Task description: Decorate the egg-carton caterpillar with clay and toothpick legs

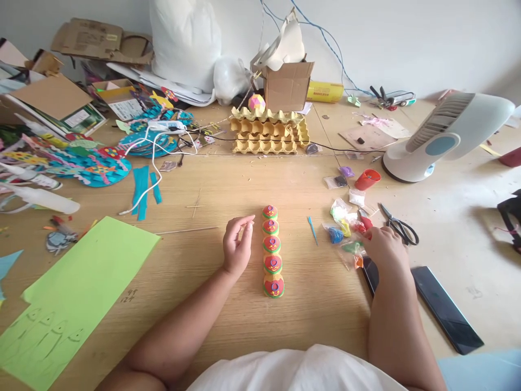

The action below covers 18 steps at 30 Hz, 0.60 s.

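Note:
A row of several egg-carton cups [272, 245], joined end to end and dressed in red, green and yellow with small blue rings, lies in front of me. Just left of it my left hand [238, 244] rests on the table, fingers loosely bent, thumb and index tips a little apart, with nothing visible between them. On the right, my right hand [386, 251] has its fingers closed on a small bag of red clay [360, 226]; the fingertips are partly hidden. Bags of blue clay [335, 234], green clay [353, 247] and orange clay [358, 262] lie close by.
A blue modelling tool [312, 230] lies between the row and the bags. Scissors [401, 225], a red cup [367, 178], a dark phone [446, 308] and a white fan [443, 136] are on the right. Green paper [91, 288] covers the left; yellow egg trays [264, 136] stand behind.

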### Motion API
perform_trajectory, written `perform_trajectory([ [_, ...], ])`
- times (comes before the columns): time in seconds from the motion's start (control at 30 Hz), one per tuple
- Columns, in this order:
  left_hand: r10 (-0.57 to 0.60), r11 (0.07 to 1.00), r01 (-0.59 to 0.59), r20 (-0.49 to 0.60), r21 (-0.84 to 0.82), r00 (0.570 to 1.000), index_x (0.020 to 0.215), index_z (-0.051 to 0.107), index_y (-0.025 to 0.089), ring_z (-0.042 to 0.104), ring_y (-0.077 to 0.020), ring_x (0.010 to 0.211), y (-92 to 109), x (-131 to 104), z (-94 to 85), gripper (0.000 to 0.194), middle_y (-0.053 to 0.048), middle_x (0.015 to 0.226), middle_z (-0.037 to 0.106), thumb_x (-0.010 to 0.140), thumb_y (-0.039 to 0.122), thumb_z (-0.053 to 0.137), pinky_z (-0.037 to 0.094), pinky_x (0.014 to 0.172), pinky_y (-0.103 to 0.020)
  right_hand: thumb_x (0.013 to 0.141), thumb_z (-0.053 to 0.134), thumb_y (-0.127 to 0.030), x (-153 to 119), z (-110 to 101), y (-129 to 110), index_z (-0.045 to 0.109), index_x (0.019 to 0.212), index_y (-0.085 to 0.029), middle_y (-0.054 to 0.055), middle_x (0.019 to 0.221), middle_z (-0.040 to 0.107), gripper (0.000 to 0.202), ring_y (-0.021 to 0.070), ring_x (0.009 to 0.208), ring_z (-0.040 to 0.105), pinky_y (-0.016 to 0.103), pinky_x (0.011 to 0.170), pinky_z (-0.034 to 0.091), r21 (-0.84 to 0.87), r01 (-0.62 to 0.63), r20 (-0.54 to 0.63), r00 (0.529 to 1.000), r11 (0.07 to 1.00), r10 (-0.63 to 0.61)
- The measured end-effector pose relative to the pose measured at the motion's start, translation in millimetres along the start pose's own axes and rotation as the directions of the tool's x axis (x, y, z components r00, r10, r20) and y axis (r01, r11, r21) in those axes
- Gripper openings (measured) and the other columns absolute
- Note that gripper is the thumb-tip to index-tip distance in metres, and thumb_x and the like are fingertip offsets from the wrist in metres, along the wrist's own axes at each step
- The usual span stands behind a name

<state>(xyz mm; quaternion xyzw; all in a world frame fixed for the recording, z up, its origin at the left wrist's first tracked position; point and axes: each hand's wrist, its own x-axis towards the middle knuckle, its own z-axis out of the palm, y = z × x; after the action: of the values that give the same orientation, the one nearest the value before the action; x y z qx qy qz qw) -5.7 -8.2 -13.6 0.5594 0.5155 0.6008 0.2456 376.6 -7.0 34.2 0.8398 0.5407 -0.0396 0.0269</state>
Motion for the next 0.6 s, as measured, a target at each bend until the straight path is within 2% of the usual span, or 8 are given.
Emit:
perform_trajectory([
  [0.03, -0.008, 1.000, 0.008, -0.004, -0.004, 1.000, 0.112, 0.072, 0.021, 0.066, -0.0203, 0.099, -0.6, 0.2, 0.3, 0.028, -0.008, 0.105, 0.070, 0.102, 0.040, 0.055, 0.052, 0.093, -0.035, 0.088, 0.053, -0.025, -0.7, -3.3, -1.4, 0.074, 0.094, -0.022, 0.019, 0.117, 0.065, 0.021, 0.0386, 0.111, 0.059, 0.050, 0.083, 0.046, -0.001, -0.042, 0.027, 0.999, 0.999, 0.042],
  [0.1, -0.029, 0.999, 0.028, -0.020, -0.024, 0.999, 0.108, 0.072, 0.021, 0.066, -0.0199, 0.099, -1.9, 0.4, 1.0, 0.026, -0.008, 0.104, 0.070, 0.101, 0.040, 0.056, 0.052, 0.092, -0.034, 0.088, 0.052, -0.025, -2.7, -10.6, -4.0, 0.070, 0.096, -0.023, 0.018, 0.119, 0.065, 0.020, 0.0390, 0.113, 0.058, 0.051, 0.083, 0.045, 0.019, -0.078, 0.005, 0.997, 0.997, 0.078],
  [0.2, -0.058, 0.997, 0.056, -0.046, -0.052, 0.997, 0.100, 0.070, 0.021, 0.065, -0.0185, 0.096, -3.8, 0.4, 2.2, 0.022, -0.006, 0.100, 0.070, 0.100, 0.039, 0.058, 0.051, 0.090, -0.032, 0.088, 0.051, -0.024, -6.0, -21.6, -6.0, 0.065, 0.090, -0.022, 0.017, 0.104, 0.071, 0.014, 0.0369, 0.103, 0.061, 0.050, 0.081, 0.044, 0.085, -0.093, -0.089, 0.991, 0.992, 0.100],
  [0.3, -0.068, 0.996, 0.064, -0.051, -0.062, 0.996, 0.098, 0.069, 0.021, 0.065, -0.0175, 0.095, -3.9, 0.6, 2.8, 0.022, -0.006, 0.098, 0.070, 0.101, 0.039, 0.057, 0.051, 0.089, -0.031, 0.087, 0.051, -0.023, -9.8, -32.6, -8.0, 0.061, 0.089, -0.023, 0.013, 0.085, 0.071, 0.010, 0.0323, 0.086, 0.063, 0.048, 0.079, 0.043, 0.152, -0.154, -0.130, 0.976, 0.976, 0.174],
  [0.4, -0.073, 0.995, 0.070, -0.052, -0.069, 0.996, 0.099, 0.068, 0.020, 0.065, -0.0174, 0.097, -2.8, 1.1, 2.7, 0.024, -0.006, 0.100, 0.070, 0.103, 0.039, 0.054, 0.051, 0.090, -0.030, 0.089, 0.049, -0.024, -14.6, -41.4, -10.8, 0.060, 0.096, -0.024, 0.010, 0.088, 0.072, 0.012, 0.0296, 0.082, 0.064, 0.046, 0.079, 0.043, 0.226, -0.200, -0.210, 0.946, 0.953, 0.248],
  [0.5, -0.079, 0.995, 0.075, -0.055, -0.072, 0.995, 0.100, 0.068, 0.020, 0.066, -0.0175, 0.097, -1.8, 1.3, 2.4, 0.025, -0.006, 0.100, 0.070, 0.103, 0.040, 0.053, 0.052, 0.090, -0.030, 0.091, 0.050, -0.028, -18.7, -43.0, -11.8, 0.057, 0.103, -0.025, 0.010, 0.096, 0.074, 0.014, 0.0292, 0.083, 0.065, 0.041, 0.074, 0.043, 0.334, -0.161, -0.309, 0.912, 0.929, 0.269],
  [0.6, -0.085, 0.994, 0.081, -0.057, -0.071, 0.995, 0.101, 0.068, 0.020, 0.066, -0.0177, 0.097, -1.2, 1.3, 2.4, 0.025, -0.006, 0.101, 0.070, 0.102, 0.041, 0.054, 0.053, 0.089, -0.031, 0.093, 0.049, -0.033, -19.6, -37.3, -11.6, 0.055, 0.104, -0.026, 0.010, 0.093, 0.074, 0.014, 0.0291, 0.079, 0.066, 0.039, 0.067, 0.042, 0.441, -0.030, -0.392, 0.892, 0.897, 0.223],
])
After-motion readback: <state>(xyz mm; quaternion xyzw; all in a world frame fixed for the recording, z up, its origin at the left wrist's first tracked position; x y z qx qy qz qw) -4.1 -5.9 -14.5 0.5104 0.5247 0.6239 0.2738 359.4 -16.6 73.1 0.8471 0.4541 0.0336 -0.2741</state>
